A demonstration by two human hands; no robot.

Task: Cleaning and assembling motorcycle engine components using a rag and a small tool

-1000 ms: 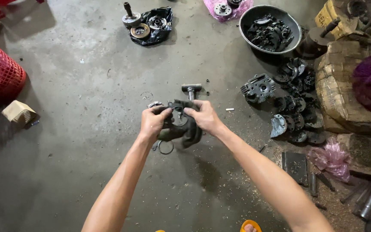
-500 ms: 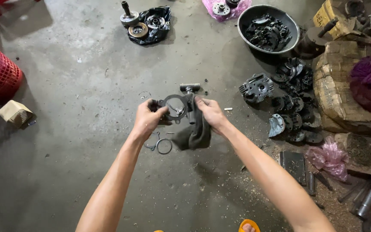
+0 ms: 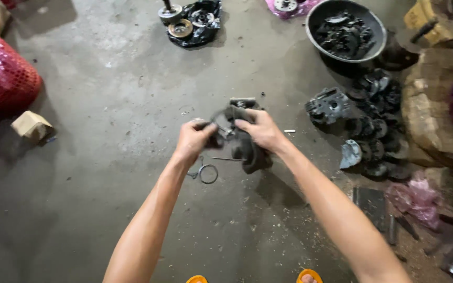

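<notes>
Both my hands hold a dark, greasy metal machine part [image 3: 247, 152] above the concrete floor. My left hand [image 3: 195, 140] grips its left end, where a round opening shows. My right hand [image 3: 260, 130] is closed over its top right side. The part's lower body hangs down below my right hand. A metal ring [image 3: 208, 173] and a thin rod [image 3: 226, 159] lie on the floor just below my hands. A small T-shaped metal piece [image 3: 243, 101] stands on the floor just beyond the part.
A black bowl of dark parts [image 3: 346, 32] sits at the back right, with a heap of greasy gears [image 3: 373, 126] in front of it. A red mesh sack [image 3: 1, 73] and a small cardboard box [image 3: 31, 127] are at left. Worn sacks [image 3: 436, 105] line the right.
My hands have turned the part between them and drawn closer together. The part's body now hangs lower under my right hand.
</notes>
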